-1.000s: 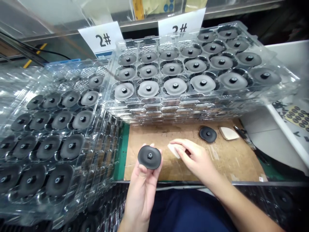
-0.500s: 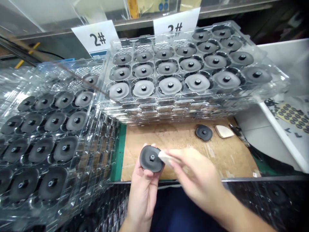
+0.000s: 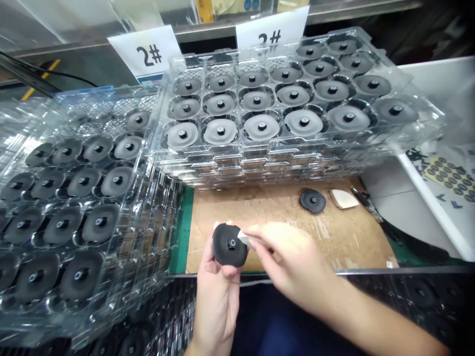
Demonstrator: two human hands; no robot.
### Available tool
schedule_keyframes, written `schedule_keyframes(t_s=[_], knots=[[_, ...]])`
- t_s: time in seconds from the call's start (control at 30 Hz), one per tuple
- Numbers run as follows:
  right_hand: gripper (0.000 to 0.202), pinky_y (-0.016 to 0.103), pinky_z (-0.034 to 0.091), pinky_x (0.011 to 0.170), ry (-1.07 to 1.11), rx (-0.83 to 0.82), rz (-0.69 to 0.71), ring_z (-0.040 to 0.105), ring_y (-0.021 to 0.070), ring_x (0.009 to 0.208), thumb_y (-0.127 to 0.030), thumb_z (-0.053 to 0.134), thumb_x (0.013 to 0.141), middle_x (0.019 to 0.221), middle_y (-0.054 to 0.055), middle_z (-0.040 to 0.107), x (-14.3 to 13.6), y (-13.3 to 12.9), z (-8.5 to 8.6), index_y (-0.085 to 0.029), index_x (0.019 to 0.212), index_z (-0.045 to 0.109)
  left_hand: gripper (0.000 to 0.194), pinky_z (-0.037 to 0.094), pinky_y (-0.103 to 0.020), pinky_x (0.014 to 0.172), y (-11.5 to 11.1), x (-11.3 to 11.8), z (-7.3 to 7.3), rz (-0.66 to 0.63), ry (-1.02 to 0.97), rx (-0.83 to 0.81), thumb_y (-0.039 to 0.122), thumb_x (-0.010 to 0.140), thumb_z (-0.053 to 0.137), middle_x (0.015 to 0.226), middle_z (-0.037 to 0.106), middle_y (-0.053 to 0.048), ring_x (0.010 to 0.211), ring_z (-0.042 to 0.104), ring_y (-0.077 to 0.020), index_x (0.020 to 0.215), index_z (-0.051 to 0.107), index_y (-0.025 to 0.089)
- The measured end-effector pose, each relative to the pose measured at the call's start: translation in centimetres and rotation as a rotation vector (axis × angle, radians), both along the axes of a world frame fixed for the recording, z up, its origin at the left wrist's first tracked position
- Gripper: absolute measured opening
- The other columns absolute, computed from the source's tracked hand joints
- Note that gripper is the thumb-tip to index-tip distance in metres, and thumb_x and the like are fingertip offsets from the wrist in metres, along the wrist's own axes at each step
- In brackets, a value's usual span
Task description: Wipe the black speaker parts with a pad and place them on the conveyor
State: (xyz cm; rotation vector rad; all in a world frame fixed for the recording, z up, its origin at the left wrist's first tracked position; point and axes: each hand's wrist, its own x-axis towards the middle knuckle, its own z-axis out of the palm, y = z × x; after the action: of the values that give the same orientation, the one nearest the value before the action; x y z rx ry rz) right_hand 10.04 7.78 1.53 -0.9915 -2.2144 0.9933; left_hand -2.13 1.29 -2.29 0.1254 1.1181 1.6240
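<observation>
A rounded black plastic part [image 3: 224,249] with a small raised post at its centre rests in my left hand [image 3: 218,287], whose fingers wrap its edge from below. My right hand [image 3: 289,257] pinches a small white wedge, perhaps a sponge or cloth [image 3: 244,237], against the part's right upper edge. Farther back on the cardboard lies a similar black part [image 3: 312,201]. Beside it is a cream-coloured wedge-shaped pad [image 3: 343,199].
Stacked clear plastic trays [image 3: 222,151] holding several black parts stand behind the cardboard [image 3: 218,205]. More filled trays [image 3: 128,217] stand at left. A dark slim tool [image 3: 367,202] lies right of the pad. A white bin [image 3: 434,202] with a sticker sheet [image 3: 451,175] is at right.
Both hands have shifted slightly left. The white wedge has moved a little inward over the black part's edge, and the part is turned slightly in my left hand.
</observation>
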Motion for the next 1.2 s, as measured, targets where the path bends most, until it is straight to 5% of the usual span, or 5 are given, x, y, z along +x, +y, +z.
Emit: schedule_keyframes(t_s=[0.43, 0.6, 0.8, 1.03, 1.2], knots=[[0.021, 0.023, 0.050, 0.072, 0.098, -0.141, 0.160, 0.064, 0.0134, 0.080, -0.017, 0.048, 0.087, 0.091, 0.002, 0.069, -0.3, 1.1, -0.7, -0.019, 0.102, 0.063, 0.054, 0.049, -0.026, 0.088, 0.2, -0.5, -0.5, -0.015, -0.089, 0.026, 0.023, 0.069, 0.071, 0.116, 0.063, -0.007, 0.105, 0.059, -0.0209, 0.119, 0.054, 0.028], [0.019, 0.025, 0.049, 0.079, 0.020, -0.171, -0.183, 0.063, 0.0151, 0.090, -0.024, 0.051, 0.086, 0.098, 0.002, 0.069, 0.9, 1.8, -5.0, -0.021, 0.100, 0.064, 0.054, 0.046, -0.033, 0.094, 0.1, -0.8, -0.2, -0.006, -0.091, 0.055, 0.029, 0.066, 0.072, 0.121, 0.060, -0.006, 0.112, 0.054, -0.0270, 0.118, 0.055, 0.027], [0.018, 0.029, 0.052, 0.070, -0.005, -0.245, -0.090, 0.066, 0.0169, 0.077, -0.021, 0.054, 0.083, 0.085, 0.001, 0.071, 1.6, -1.2, -10.0, -0.023, 0.094, 0.068, 0.060, 0.047, -0.033, 0.093, -0.2, -0.8, 0.1, -0.025, -0.140, 0.019, 0.029, 0.062, 0.075, 0.120, 0.061, -0.005, 0.109, 0.056, -0.0278, 0.118, 0.055, 0.028], [0.026, 0.029, 0.047, 0.082, 0.168, -0.136, -0.201, 0.059, 0.0162, 0.096, -0.021, 0.047, 0.089, 0.107, 0.004, 0.064, 0.5, 0.5, -1.1, -0.022, 0.114, 0.055, 0.053, 0.047, -0.028, 0.092, -0.7, -0.1, 0.7, -0.116, -0.163, 0.036, 0.028, 0.063, 0.075, 0.113, 0.065, -0.003, 0.109, 0.056, -0.0225, 0.114, 0.059, 0.028], [0.021, 0.028, 0.043, 0.073, 0.132, -0.027, 0.194, 0.055, 0.0146, 0.076, -0.011, 0.046, 0.085, 0.087, 0.004, 0.065, -0.9, -0.6, 2.7, -0.013, 0.101, 0.061, 0.049, 0.041, -0.030, 0.098, -1.8, -0.7, -0.2, -0.255, -0.286, -0.019, 0.029, 0.067, 0.072, 0.114, 0.064, 0.000, 0.113, 0.053, -0.0221, 0.114, 0.059, 0.033]])
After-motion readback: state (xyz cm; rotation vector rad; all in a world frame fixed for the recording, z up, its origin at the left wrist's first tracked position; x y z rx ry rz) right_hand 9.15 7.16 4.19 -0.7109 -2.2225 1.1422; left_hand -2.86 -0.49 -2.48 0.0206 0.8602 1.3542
